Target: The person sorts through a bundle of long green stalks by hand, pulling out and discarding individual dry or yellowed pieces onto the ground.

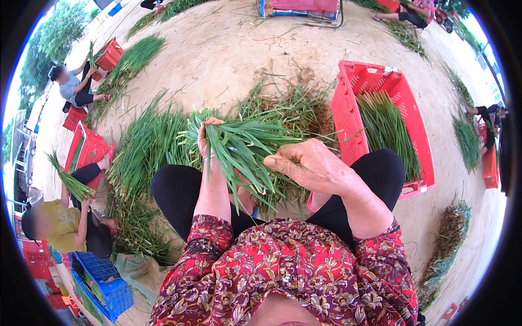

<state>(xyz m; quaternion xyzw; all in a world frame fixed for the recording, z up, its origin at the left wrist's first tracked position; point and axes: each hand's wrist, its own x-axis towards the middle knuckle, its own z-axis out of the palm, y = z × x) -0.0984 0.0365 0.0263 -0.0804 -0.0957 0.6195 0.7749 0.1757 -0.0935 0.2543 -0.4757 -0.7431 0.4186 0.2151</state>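
A fanned bunch of green chives [244,142] is gripped in my left hand [205,140], its leaves spreading to the right and down. Close to the leaf tips is my right hand [316,164], its thumb and forefinger pressed together. Whatever that pinch holds, if anything, is too small to make out. Left of my knee lies a large heap of chives [147,138] on the ground. Beyond my hands, loose leaves and brown trimmings [296,106] are scattered. To my right stands a red plastic crate [348,108] with chives packed lengthwise in it.
A person in a yellow top [65,225] sits at the left holding chives, near a red crate [89,144]. A blue crate [117,296] stands at the lower left. Farther back, another person [70,87] sits by a chive pile. A withered pile [446,255] lies at right.
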